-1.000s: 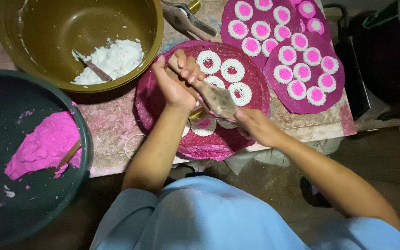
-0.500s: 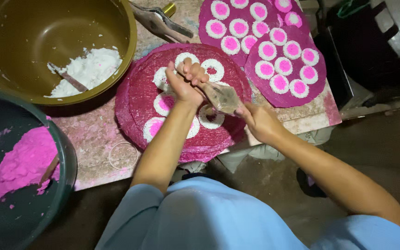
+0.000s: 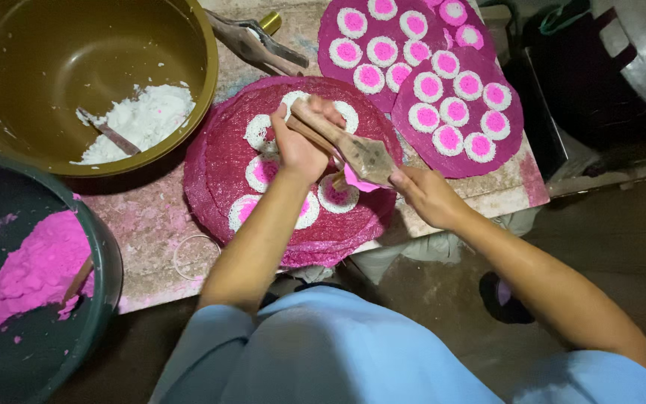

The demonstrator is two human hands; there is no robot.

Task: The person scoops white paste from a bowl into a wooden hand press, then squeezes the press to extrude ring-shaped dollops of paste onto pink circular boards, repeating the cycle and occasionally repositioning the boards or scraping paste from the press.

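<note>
Worn, pink-stained tabletop (image 3: 151, 217), dim floor beyond its near edge. Round magenta mat (image 3: 218, 164) lies at the near edge, carrying white-rimmed pink cakes (image 3: 262, 170). My left hand (image 3: 300, 146) is closed over the mat's centre; what it pinches I cannot tell. My right hand (image 3: 428, 196) grips a wooden paddle (image 3: 353, 146), its tip against my left fingers. Brass bowl (image 3: 76, 75) sits at the far left corner.
</note>
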